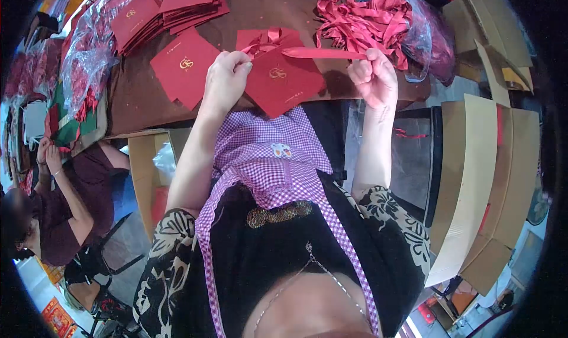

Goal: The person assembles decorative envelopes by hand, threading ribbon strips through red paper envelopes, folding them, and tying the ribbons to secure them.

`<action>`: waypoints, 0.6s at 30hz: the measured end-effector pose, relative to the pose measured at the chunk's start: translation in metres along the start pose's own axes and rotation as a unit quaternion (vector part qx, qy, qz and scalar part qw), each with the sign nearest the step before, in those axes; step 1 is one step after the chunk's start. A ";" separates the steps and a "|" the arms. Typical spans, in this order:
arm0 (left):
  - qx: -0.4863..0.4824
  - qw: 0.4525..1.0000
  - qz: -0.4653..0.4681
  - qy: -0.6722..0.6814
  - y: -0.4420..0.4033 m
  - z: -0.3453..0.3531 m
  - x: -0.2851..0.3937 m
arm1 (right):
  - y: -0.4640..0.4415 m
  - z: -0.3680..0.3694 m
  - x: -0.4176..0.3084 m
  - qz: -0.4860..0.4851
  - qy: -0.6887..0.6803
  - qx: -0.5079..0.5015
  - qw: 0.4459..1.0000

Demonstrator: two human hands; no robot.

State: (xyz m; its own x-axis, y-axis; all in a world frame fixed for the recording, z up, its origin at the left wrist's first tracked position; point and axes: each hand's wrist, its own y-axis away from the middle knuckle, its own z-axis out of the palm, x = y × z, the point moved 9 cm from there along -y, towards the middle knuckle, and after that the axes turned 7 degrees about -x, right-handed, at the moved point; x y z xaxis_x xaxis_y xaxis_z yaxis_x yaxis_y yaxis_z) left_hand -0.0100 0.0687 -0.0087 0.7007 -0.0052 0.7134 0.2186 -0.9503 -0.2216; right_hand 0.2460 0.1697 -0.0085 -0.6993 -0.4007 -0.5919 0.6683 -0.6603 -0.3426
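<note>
One glossy ribbon (325, 53) stretches nearly level rightward from a stiff, squarish card (281, 83) at the table's (254, 6) edge; the card's corner points at the checked apron (260, 138). The right hand (374, 77) pinches the ribbon's end; the left hand (228, 80), fingers pressed together, is beside the card, its hold unclear to me.

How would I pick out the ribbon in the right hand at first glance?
On the brown table, find the ribbon heap on the right. Just nearer the wearer, the right hand holds the ribbon; unlike the tangled heap, it runs nearly straight toward the left hand.
</note>
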 end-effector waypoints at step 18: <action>-0.045 0.985 -0.069 0.150 -0.015 0.024 -0.027 | -0.039 0.024 0.103 0.050 0.628 0.048 0.775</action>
State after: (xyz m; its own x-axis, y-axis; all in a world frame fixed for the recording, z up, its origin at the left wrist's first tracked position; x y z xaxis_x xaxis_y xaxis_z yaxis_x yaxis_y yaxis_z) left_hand -0.0160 0.0910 -0.0406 0.4335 0.0474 0.8999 0.2276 -0.9720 -0.0584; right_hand 0.1418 0.1393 -0.0387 0.1933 0.4423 -0.8758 0.6388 -0.7343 -0.2298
